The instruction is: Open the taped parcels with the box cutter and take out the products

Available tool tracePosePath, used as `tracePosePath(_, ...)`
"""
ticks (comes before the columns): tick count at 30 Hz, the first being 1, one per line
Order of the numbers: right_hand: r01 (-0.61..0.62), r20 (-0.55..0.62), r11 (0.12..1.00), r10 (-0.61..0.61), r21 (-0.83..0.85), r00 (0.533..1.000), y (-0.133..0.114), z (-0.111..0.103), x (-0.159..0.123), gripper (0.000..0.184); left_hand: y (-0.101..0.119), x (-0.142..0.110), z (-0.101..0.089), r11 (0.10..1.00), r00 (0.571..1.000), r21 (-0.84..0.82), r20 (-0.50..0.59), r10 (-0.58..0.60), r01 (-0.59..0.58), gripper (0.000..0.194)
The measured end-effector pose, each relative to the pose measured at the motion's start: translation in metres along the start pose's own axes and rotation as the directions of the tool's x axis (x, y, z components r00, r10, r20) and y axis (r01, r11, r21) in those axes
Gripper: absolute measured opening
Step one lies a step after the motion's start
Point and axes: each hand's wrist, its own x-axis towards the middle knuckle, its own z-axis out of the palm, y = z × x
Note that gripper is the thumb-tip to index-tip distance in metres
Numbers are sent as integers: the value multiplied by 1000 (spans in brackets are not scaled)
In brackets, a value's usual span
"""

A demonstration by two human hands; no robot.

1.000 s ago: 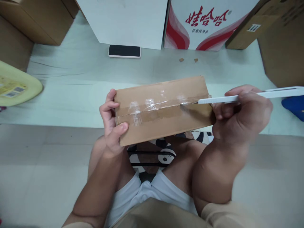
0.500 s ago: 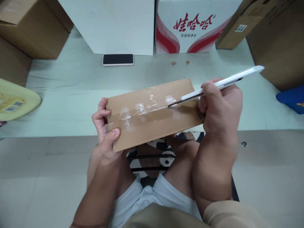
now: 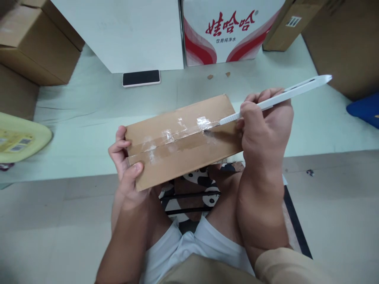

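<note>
A flat brown cardboard box [image 3: 189,152] rests over my knees, its middle seam covered with wrinkled clear tape [image 3: 177,134]. My left hand [image 3: 126,165] grips the box's left end, thumb on top and fingers curled round the edge. My right hand [image 3: 265,126] is closed round a white utility knife [image 3: 278,96]. The knife's blade tip touches the taped seam about two thirds of the way along toward the right end.
A black phone [image 3: 141,78] lies on the pale green mat ahead. Behind it stand a white box [image 3: 124,31] and a red-and-white carton [image 3: 231,29]. Brown cartons [image 3: 32,47] sit at the left and right. A yellow object [image 3: 20,136] is at left, a blue one [image 3: 365,108] at right.
The knife tip has travelled left along the taped seam from the box's right end. My right hand has turned so the handle points up and right. The view has shifted slightly.
</note>
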Motion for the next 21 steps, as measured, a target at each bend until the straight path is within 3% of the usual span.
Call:
tracePosePath(8,15,-3,999,-15,47,1000,-4,4,-6,24,2,-1,0,999,1000,43,-6,0,0,41)
tracePosePath(13,91,-97,985,-78,145,992,3,4,-3,28,2,-1,-2,1000,1000,9,-13,-27,27,41)
tracePosePath(21,22,-74,972,-5,236,997,6,-4,-1,29,0,0,2,998,997,-65,-76,11,-16,41)
